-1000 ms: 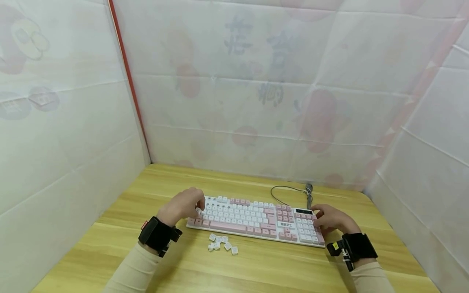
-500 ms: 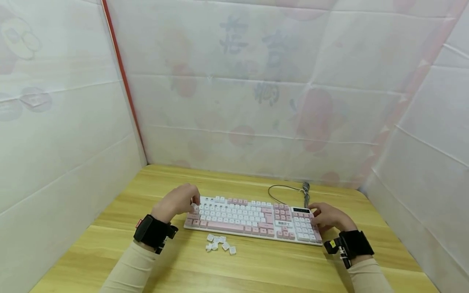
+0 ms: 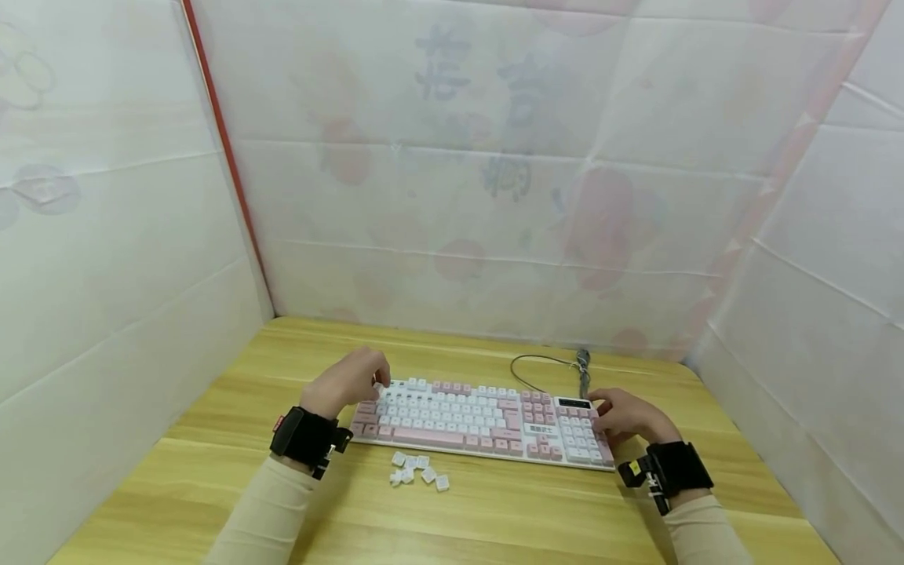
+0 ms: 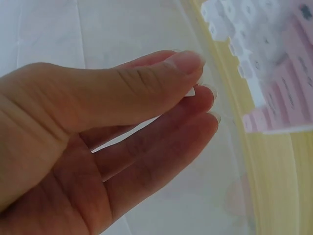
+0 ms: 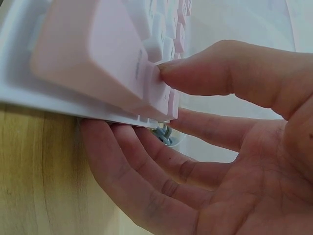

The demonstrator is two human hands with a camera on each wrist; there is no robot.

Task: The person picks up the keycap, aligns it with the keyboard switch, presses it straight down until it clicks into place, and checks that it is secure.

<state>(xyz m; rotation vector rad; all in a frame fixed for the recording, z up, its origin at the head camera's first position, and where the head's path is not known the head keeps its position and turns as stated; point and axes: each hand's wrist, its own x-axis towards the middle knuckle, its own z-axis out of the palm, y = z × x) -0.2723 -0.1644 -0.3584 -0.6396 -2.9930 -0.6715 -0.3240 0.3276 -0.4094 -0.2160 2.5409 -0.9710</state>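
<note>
A white-and-pink keyboard (image 3: 452,420) lies on the wooden table. Over its back left corner, my left hand (image 3: 348,382) pinches a small white keycap (image 4: 190,92); in the left wrist view most of it is hidden between thumb and fingers. Some key spots near that corner show dark switches without caps. At the opposite end, my right hand (image 3: 631,416) grips the keyboard's right edge. Its thumb (image 5: 190,76) presses on a pink key at the side, while the other fingers reach along and under the edge. Several loose white keycaps (image 3: 422,463) lie in front of the keyboard.
A grey cable (image 3: 583,369), partly bundled, lies behind the keyboard. White printed sheets (image 3: 452,196) enclose the wooden table (image 3: 395,518) at the back and both sides. Black camera straps (image 3: 305,438) sit on both wrists.
My left hand has moved back along the keyboard's left end, from the lower rows to the top corner. The right hand keeps its grip. The head view has turned slightly right.
</note>
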